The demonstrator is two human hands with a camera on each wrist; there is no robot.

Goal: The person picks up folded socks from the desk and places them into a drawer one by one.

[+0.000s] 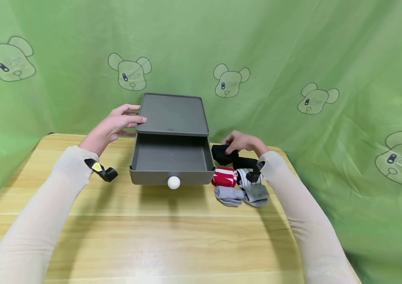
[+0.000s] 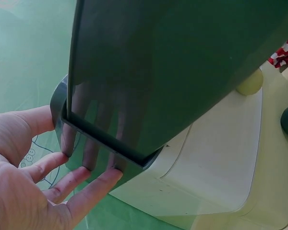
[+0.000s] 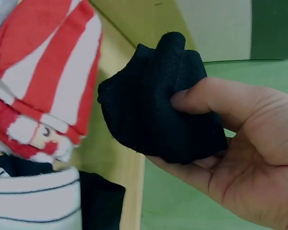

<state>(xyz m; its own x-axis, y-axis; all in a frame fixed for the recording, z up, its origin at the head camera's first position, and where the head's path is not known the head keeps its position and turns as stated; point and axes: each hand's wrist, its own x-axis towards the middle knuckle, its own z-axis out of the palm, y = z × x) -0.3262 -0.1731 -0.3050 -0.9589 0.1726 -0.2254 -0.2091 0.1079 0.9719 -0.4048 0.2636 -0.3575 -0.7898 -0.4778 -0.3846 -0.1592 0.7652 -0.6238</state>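
In the head view, a dark grey drawer cabinet (image 1: 172, 114) stands on the table with its top drawer (image 1: 170, 156) pulled out and no contents showing inside. My left hand (image 1: 121, 120) is at the cabinet's left side; in the left wrist view its spread, fairly straight fingers (image 2: 93, 189) touch the dark edge, thumb on the other side. To the right of the drawer, my right hand (image 1: 241, 142) pinches a folded black sock (image 3: 153, 105) between thumb and fingers. Folded socks lie close by: red-and-white (image 1: 224, 176), striped white (image 1: 245, 178), another black one (image 1: 244, 163).
Light grey (image 1: 229, 195) and darker grey (image 1: 256, 195) folded socks sit nearest the front of the group. A white knob (image 1: 174, 182) sticks out from the drawer front. Behind the wooden table (image 1: 172, 244) hangs a green curtain (image 1: 186, 43) with bear drawings.
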